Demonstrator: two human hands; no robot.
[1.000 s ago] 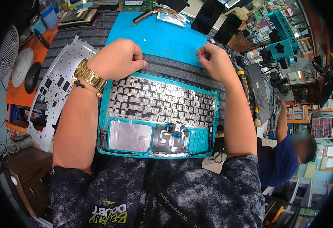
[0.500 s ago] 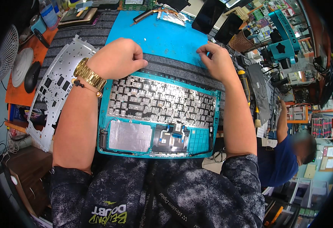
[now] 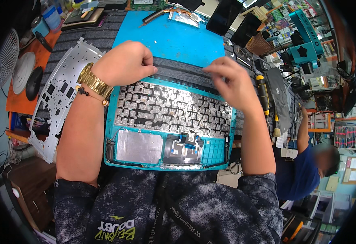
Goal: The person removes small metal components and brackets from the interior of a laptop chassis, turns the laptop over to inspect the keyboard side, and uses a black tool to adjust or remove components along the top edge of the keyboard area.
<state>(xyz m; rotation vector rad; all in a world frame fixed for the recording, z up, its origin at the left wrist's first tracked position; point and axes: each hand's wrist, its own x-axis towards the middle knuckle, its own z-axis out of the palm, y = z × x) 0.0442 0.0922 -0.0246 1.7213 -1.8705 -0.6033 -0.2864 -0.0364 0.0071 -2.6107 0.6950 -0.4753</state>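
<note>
A teal laptop palm-rest case [image 3: 113, 101] lies underside up at my lap, against the table edge. Its bare silver keyboard back [image 3: 174, 106] and touchpad assembly [image 3: 183, 148] are exposed. Over its far left corner is my left hand [image 3: 125, 63], closed, thumb and fingertips drawn together; whatever they may hold is hidden. A gold watch [image 3: 94, 80] circles that wrist. My right hand [image 3: 231, 81] hovers above the far right edge, slightly blurred, with its thumb and bent index finger apart and nothing visible between them.
A perforated silver metal plate [image 3: 60, 95] leans at the left. Beyond the case lies a blue mat [image 3: 170, 40] with a copper heat pipe [image 3: 153, 17]. Yellow-black screwdriver [image 3: 262, 93] and brush [image 3: 276, 129] lie at right. A teal microscope [image 3: 304, 51] stands behind; another person [image 3: 304, 171] sits at far right.
My right hand has moved left and nearer, from the mat's right corner to above the case's far edge, and its thumb and index finger have spread. My left hand stays almost still.
</note>
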